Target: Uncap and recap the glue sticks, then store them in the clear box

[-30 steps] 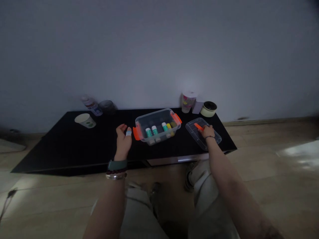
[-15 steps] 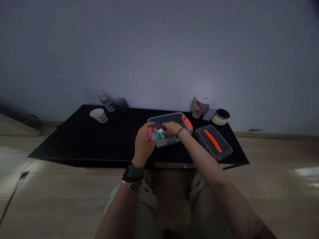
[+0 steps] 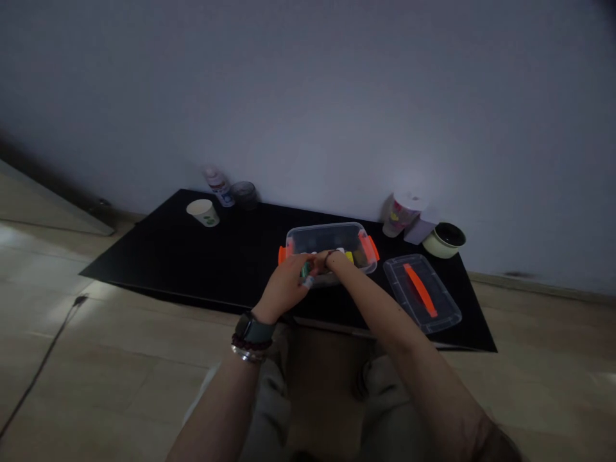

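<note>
A clear plastic box (image 3: 327,237) with orange side clips stands uncovered near the table's front edge. At its near left corner my left hand (image 3: 283,289) is closed round a small green bottle (image 3: 305,270); a pale bluish bit shows by the thumb. My right hand (image 3: 319,260) reaches into the box and meets the left hand's fingertips; its own fingers are mostly hidden. A yellow item (image 3: 349,257) and a white cap are visible inside the box, just right of my right wrist.
The clear lid (image 3: 440,298) with an orange handle lies right of the box. Behind it stand a patterned cup (image 3: 400,215), a pale box (image 3: 418,231) and a cream pot (image 3: 443,242). At the left are a paper cup (image 3: 203,213), a spray can (image 3: 220,187) and a dark jar (image 3: 245,194).
My right hand has come left and nearer, against my left hand. The yellow item now shows in the box. The two green bottles seen before are now mostly covered by my hands. The view has tilted.
</note>
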Action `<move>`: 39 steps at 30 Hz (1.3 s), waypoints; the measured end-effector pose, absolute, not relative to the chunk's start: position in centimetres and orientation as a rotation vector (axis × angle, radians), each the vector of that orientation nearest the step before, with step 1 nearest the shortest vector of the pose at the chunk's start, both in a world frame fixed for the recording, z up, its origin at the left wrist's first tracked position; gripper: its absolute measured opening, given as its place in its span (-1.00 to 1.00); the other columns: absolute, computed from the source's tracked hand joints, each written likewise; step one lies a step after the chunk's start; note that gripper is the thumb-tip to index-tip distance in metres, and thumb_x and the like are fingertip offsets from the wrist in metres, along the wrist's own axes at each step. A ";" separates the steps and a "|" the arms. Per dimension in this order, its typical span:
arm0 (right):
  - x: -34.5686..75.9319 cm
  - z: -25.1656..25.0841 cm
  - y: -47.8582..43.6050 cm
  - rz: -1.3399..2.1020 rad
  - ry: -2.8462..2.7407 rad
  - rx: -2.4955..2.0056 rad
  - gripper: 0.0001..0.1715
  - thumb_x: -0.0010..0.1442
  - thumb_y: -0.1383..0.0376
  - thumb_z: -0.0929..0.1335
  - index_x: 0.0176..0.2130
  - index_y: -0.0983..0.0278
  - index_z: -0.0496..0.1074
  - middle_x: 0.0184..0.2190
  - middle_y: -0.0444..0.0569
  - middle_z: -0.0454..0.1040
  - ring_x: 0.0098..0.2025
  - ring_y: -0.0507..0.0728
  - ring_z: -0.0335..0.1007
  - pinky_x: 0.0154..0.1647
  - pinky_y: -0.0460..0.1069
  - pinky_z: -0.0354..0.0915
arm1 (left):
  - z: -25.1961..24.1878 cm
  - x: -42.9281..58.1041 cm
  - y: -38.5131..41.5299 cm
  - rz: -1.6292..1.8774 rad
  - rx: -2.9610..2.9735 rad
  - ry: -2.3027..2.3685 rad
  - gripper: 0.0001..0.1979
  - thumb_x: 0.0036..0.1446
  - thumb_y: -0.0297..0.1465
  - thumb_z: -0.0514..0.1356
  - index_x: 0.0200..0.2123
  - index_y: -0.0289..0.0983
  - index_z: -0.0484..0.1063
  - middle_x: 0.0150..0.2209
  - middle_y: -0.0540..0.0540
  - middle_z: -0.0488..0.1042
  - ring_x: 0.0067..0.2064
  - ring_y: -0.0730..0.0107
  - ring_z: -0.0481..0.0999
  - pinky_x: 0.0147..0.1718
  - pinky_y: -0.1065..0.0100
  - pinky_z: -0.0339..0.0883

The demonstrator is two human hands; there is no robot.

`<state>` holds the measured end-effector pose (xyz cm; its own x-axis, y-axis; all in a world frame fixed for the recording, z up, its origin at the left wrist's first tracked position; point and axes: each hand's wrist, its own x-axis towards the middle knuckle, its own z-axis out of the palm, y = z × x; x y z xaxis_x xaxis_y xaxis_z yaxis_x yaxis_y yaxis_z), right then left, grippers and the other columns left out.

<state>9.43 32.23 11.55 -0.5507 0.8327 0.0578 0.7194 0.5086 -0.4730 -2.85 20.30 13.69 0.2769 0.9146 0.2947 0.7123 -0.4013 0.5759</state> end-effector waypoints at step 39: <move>18.7 13.3 19.7 1.475 -1.609 -1.356 -0.62 0.19 0.23 0.42 -0.57 0.27 0.29 -0.75 -0.21 0.29 -0.65 -0.02 0.28 -0.54 -0.12 0.13 | 13.9 5.1 21.0 1.168 1.094 0.819 -0.42 0.16 0.08 0.24 -0.03 -0.31 0.53 0.01 -0.31 0.59 0.14 -0.06 0.50 0.15 -0.06 0.35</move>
